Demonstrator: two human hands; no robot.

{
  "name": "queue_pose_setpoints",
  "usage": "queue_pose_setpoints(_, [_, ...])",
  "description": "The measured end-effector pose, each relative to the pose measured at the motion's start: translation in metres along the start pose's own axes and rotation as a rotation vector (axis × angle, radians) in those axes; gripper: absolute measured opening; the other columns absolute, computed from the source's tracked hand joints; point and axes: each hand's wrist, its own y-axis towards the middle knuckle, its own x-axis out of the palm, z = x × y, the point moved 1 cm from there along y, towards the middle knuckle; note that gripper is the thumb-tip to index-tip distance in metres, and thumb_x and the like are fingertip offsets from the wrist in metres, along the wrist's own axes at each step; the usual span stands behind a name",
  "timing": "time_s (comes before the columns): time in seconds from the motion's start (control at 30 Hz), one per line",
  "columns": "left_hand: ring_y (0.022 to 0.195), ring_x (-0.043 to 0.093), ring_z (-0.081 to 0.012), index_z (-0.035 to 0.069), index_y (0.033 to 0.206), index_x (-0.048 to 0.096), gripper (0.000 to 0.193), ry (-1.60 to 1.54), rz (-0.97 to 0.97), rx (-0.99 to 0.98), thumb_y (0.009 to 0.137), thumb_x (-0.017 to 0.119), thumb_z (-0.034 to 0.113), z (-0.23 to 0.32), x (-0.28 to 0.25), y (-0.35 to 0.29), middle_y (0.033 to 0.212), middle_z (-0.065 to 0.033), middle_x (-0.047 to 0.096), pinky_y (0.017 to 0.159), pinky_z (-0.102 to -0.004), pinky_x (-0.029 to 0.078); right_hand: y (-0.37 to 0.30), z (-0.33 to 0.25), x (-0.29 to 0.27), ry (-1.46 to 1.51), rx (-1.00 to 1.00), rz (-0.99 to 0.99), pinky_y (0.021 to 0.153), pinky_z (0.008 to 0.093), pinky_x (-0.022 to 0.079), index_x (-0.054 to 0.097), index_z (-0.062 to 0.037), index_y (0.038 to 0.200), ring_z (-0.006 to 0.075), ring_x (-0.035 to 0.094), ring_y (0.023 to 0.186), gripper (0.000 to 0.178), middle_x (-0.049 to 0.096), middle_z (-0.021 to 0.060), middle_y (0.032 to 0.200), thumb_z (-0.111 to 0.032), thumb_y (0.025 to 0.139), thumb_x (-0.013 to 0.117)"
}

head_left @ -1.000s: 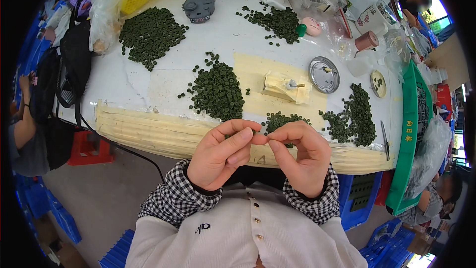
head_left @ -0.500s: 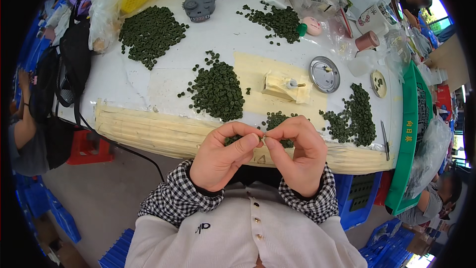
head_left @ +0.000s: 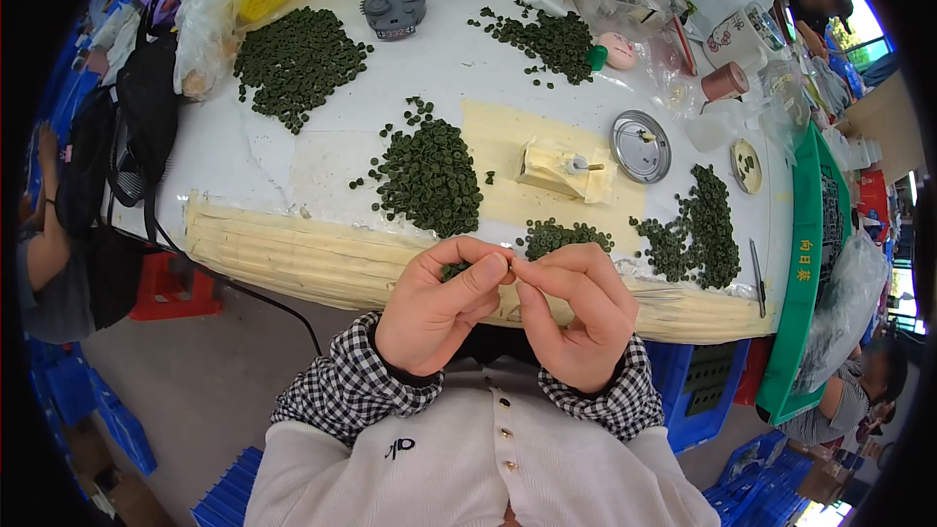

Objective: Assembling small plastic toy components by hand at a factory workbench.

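Left hand (head_left: 437, 312) and right hand (head_left: 576, 317) pinch a tiny part (head_left: 509, 271), mostly hidden, between fingertips over the table edge (head_left: 293, 254); a slip likely drops it floorward, green discs (head_left: 429, 176) at 11 o'clock.

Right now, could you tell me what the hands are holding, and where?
Left hand and right hand pinch something tiny between their fingertips; what it is cannot be told.
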Motion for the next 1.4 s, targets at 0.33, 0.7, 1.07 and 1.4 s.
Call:
queue_pose_setpoints(0.33, [0.067,0.051,-0.0063,-0.001,0.094,0.062,0.011,0.198,-0.086,-0.122,0.087,0.061,0.007,0.006,0.0,-0.003,0.083,-0.0049,0.063,0.061,-0.0193,0.042,0.005,0.009,-0.017,0.217,0.065,-0.135,0.06,0.0267,0.047,0.064,-0.0004,0.081,0.019,0.058,0.069,0.015,0.059,0.0088,0.078,0.005,0.068,0.071])
queue_pose_setpoints(0.7, [0.083,0.061,-0.0105,-0.005,0.093,0.064,0.014,0.697,-0.041,0.114,0.087,0.061,0.008,0.016,0.01,-0.007,0.088,-0.0084,0.067,0.078,-0.0245,0.049,0.006,0.007,-0.016,0.024,-0.046,-0.124,0.058,0.028,0.047,0.064,-0.0003,0.082,0.021,0.059,0.068,0.017,0.059,0.0092,0.077,0.005,0.068,0.071])
queue_pose_setpoints(1.07, [0.078,0.058,-0.0079,-0.004,0.09,0.065,0.011,0.796,-0.012,0.182,0.082,0.063,0.004,0.015,0.008,-0.007,0.086,-0.006,0.066,0.073,-0.023,0.047,0.0,0.011,-0.014,0.307,0.264,-0.171,0.064,0.0258,0.047,0.061,0.0019,0.082,0.0167,0.06,0.07,0.011,0.062,0.0094,0.078,0.006,0.072,0.064])
queue_pose_setpoints(1.4, [0.074,0.055,-0.005,-0.003,0.087,0.065,0.009,0.881,0.031,0.25,0.081,0.063,0.003,0.013,0.003,-0.01,0.079,-0.0022,0.065,0.068,-0.0208,0.046,-0.005,0.013,-0.005,0.445,0.404,-0.187,0.068,0.0232,0.047,0.059,0.003,0.082,0.0121,0.058,0.072,0.008,0.059,0.0063,0.079,0.003,0.075,0.062])
